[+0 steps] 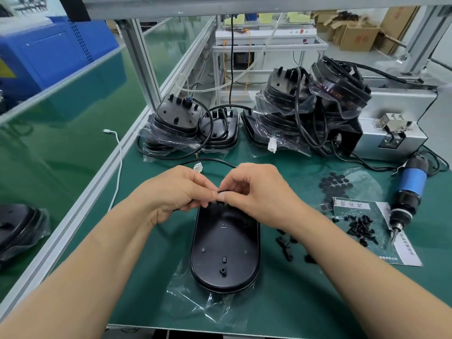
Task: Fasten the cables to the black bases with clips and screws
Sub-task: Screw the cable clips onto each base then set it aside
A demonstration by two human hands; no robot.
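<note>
- A black base [225,245] lies flat on the green mat [293,302] in front of the person, long way on, with a clear plastic bag [195,297] crumpled under its near end.
- At the base's 12 o'clock end both hands meet. The left hand [176,192] has its fingers curled and pinches a thin black cable [220,161]. The right hand [256,192] is curled too and pinches the same cable just beside it.
- The cable loops away towards 12 o'clock, with a white plug [198,166] lying by the left knuckles.
- At 3 o'clock from the base lie a few loose black clips [285,245], and beyond them a heap of black screws [362,227] on a printed sheet.
- At 2 o'clock lies an electric screwdriver [408,192] with a blue band, tip towards the person.
- At 11 to 1 o'clock stand stacks of more bases [305,106], wrapped in plastic with cables trailing.
</note>
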